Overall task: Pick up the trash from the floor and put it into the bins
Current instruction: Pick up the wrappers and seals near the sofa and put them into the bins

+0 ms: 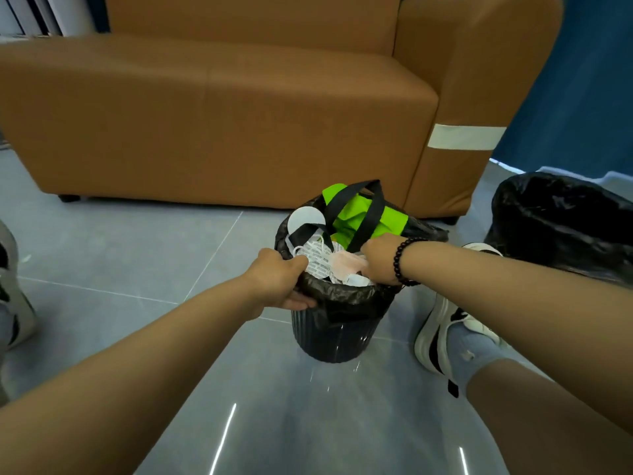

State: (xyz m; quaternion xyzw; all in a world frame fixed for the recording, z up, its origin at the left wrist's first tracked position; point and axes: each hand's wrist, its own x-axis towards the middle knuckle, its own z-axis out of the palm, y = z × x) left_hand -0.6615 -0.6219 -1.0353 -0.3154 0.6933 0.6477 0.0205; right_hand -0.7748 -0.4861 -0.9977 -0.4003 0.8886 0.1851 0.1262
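Black liner's what we're gripping at the bin (334,341) rim with our left hand (279,281), while our right hand (378,260) pushes the trash (329,264) down inside. It's overstuffed, so the green bag (363,217) could easily tip back out.

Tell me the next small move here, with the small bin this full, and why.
Probably press down with the right hand to pack the trash lower. The small black bin is heaped above its rim, with the green bag and a white disc sticking up, while the left hand grips the liner at the rim and steadies it.
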